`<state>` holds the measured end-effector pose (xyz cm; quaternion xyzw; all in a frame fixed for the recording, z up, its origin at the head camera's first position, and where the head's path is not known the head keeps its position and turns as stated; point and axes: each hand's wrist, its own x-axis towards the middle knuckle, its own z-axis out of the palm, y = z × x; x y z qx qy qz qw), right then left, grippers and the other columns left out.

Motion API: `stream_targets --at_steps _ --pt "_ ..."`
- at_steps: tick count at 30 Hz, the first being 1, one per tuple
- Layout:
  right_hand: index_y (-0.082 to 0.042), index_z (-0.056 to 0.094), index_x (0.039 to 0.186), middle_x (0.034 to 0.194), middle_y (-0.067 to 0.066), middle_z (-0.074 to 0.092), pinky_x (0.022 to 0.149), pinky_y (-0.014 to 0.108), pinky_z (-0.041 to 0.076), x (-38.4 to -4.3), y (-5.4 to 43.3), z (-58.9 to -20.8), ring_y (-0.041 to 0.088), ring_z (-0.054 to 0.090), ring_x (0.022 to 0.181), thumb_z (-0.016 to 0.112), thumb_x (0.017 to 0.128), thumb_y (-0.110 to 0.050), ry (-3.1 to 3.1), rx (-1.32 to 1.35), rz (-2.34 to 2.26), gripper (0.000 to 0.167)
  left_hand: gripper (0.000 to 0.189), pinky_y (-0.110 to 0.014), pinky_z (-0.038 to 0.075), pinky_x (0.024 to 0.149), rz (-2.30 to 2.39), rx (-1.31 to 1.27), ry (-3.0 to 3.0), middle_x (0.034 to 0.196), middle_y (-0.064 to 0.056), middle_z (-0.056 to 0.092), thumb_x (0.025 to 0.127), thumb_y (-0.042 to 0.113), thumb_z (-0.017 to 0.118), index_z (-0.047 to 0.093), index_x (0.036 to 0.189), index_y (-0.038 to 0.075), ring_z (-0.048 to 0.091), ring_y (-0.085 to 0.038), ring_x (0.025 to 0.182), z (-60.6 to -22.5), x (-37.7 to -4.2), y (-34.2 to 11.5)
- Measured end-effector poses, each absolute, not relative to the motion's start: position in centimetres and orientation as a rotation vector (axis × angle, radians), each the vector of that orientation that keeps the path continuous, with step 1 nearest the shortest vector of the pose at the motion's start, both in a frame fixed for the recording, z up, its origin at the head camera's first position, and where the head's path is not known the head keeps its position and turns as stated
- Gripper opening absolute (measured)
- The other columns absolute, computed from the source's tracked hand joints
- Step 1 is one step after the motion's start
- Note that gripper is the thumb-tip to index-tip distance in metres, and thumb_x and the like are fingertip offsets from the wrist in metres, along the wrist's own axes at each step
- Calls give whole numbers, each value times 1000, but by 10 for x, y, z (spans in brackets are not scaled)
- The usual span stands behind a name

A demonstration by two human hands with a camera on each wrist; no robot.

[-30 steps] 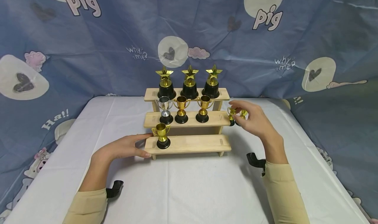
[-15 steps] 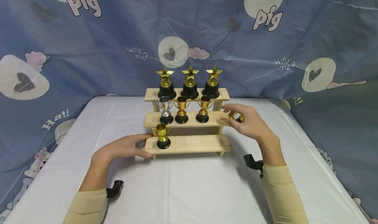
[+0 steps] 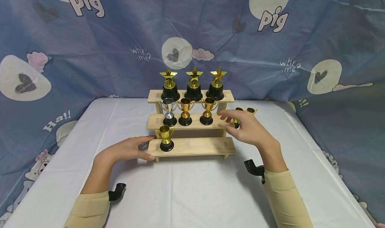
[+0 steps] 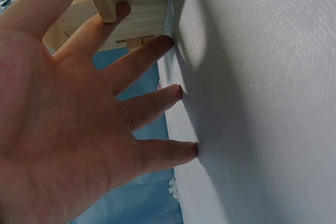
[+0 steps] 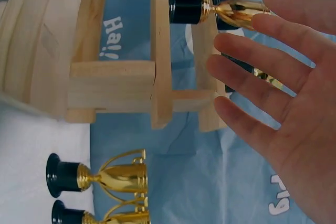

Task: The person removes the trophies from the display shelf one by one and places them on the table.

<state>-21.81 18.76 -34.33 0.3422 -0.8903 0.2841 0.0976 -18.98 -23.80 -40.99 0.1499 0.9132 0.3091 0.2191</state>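
Observation:
A three-step wooden display stand (image 3: pixel 198 146) stands on the table. My left hand (image 3: pixel 127 149) rests at the left end of its lowest step, fingers spread and straight in the left wrist view, beside a gold trophy cup (image 3: pixel 165 132). The right hand (image 3: pixel 248 129) is held by the right end of the middle step, fingers parted and nothing between them. Nearest to it on that step is another gold trophy cup (image 3: pixel 208 108); farther left are a gold cup (image 3: pixel 185 108) and a silver cup (image 3: pixel 169 108). Two gold cups (image 5: pixel 123 177) stand on the table behind my right hand.
Three star trophies (image 3: pixel 194 84) with black bases line the top step. White cloth (image 3: pixel 192 194) covers the table. A blue printed curtain (image 3: pixel 120 41) hangs behind and at both sides.
My right hand has moved left and slightly toward me, from the two gold cups on the table to the end of the middle step. The left hand has stayed in place.

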Motion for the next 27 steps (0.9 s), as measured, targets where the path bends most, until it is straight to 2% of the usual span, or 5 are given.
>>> stream_targets --at_steps 6,12,16,20,27 --pt "-16 63 132 115 4 71 73 39 51 -218 182 -345 19 67 94 69 91 -17 -2634 1068 865 40 89 -68 25 114 849 419 2526 159 -21 33 80 53 76 39 154 17 26 -47 148 -407 -189 -236" --pt "-13 63 132 115 5 70 87 46 53 -217 175 -348 18 68 96 71 90 -16 -2645 1125 890 43 90 -68 26 113 830 397 2530 159 -21 34 80 53 76 39 154 18 27 -46 148 -407 -189 -234" --pt "-12 62 133 117 7 70 87 45 54 -215 168 -349 20 68 97 72 89 -14 -2628 1175 927 45 91 -69 26 113 831 392 2528 159 -21 34 80 53 76 38 154 18 27 -47 148 -408 -190 -234" --pt "-14 60 135 120 7 69 84 46 54 -213 159 -351 23 68 99 72 89 -15 -2590 1248 975 48 91 -68 26 113 820 389 2535 159 -21 34 80 55 76 38 154 18 27 -47 148 -408 -190 -235" --pt "-23 54 142 132 7 65 91 47 53 -208 146 -355 24 66 104 74 90 -22 -2589 1293 1008 56 90 -68 26 114 825 409 2534 159 -21 35 80 54 76 39 154 17 27 -46 148 -409 -190 -234"
